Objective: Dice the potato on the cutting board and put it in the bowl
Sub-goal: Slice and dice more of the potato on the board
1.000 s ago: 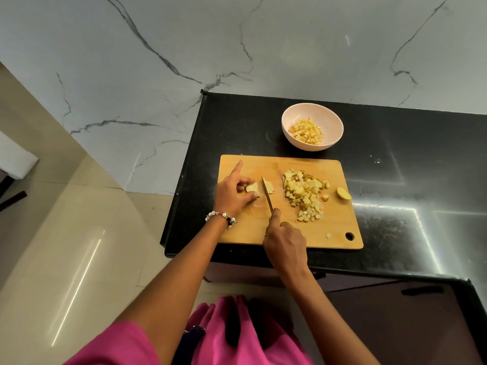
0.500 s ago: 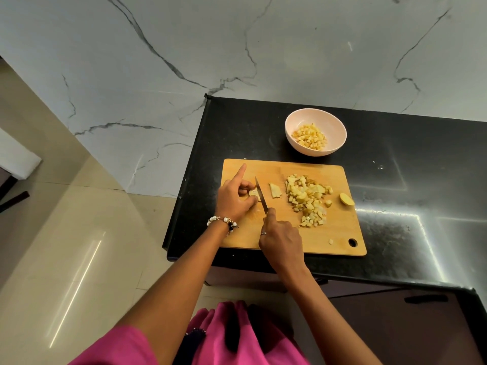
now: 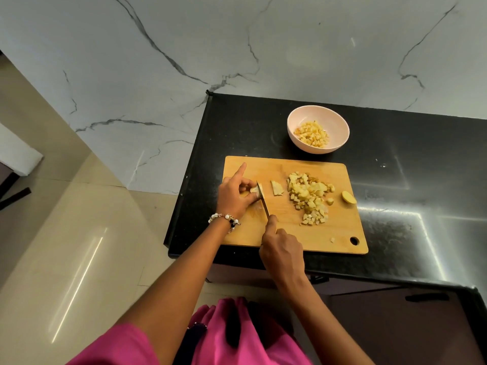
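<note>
1. Right hand [image 3: 282, 252] grip: fingers curled round the knife handle, handle hidden inside the fist, forefinger laid along the top toward the blade.
2. Knife [image 3: 263, 201] blade runs from that fist away toward the far left, edge down on the potato piece [image 3: 255, 190], just right of the left fingertips.
3. Left hand [image 3: 235, 195] grip: thumb and curled fingers pinch the potato piece against the board; forefinger sticks out straight, pointing far-left, touching nothing. How much potato sits under the fingers: cannot tell.
4. Beaded bracelet [image 3: 225, 218] on the left wrist.
5. Cut slice [image 3: 276, 187] lies flat just right of the blade, apart from it.
6. Diced pile [image 3: 308, 196] further right, around board centre, loose heap, a few cubes strayed toward the near side.
7. End piece [image 3: 348, 197] with skin at the board's right edge, apart from the pile. One stray cube [image 3: 332, 240] near the hang hole at the near right corner.
8. Cutting board [image 3: 290, 233], wooden, lies flat on the black counter [image 3: 395, 206], at its left end.
9. Bowl [image 3: 340, 122], pale pink, on the counter just beyond the board's far edge, not touching it; holds a small heap of diced potato in the bottom.
10. Marbled wall behind the counter; pink garment at the near edge of view.
</note>
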`<state>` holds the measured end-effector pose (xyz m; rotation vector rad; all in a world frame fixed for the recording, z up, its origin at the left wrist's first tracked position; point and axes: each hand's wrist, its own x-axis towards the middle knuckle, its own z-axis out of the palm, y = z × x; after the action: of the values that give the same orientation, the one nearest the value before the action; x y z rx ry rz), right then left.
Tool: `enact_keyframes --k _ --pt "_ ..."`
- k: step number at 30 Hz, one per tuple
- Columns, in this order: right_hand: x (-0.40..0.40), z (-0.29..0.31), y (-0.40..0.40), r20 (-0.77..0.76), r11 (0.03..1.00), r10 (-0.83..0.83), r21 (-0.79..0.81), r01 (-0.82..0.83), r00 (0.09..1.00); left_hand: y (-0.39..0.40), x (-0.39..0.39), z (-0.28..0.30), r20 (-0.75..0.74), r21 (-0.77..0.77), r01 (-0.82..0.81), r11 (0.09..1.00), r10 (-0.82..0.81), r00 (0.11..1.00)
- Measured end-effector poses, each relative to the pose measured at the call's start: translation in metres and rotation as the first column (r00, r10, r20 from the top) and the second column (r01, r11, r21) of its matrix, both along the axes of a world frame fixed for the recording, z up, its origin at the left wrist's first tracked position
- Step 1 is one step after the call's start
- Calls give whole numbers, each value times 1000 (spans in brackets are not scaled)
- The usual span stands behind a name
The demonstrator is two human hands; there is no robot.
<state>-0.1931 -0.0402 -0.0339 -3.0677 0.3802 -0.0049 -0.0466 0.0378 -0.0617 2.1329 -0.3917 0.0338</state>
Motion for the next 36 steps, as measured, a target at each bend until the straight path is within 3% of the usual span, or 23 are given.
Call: enact_keyframes --k 2,14,18,32,36 --pt "3 5 -4 -29 999 -10 35 11 1000 0 -1 1 -16 3 3 1000 -3 1000" --pt "12 10 -21 146 975 -74 218 41 986 9 3 13 -126 -49 75 996 -80 989" --pt "19 10 -8 149 967 -38 253 -1 988 10 0 11 -42 -1 51 999 -51 998" --pt "28 8 8 21 988 20 155 -23 1000 5 -4 6 30 -11 -70 998 70 997" --pt "-1 3 6 -26 1000 26 -5 -27 999 4 -7 9 55 0 -76 997 76 996"
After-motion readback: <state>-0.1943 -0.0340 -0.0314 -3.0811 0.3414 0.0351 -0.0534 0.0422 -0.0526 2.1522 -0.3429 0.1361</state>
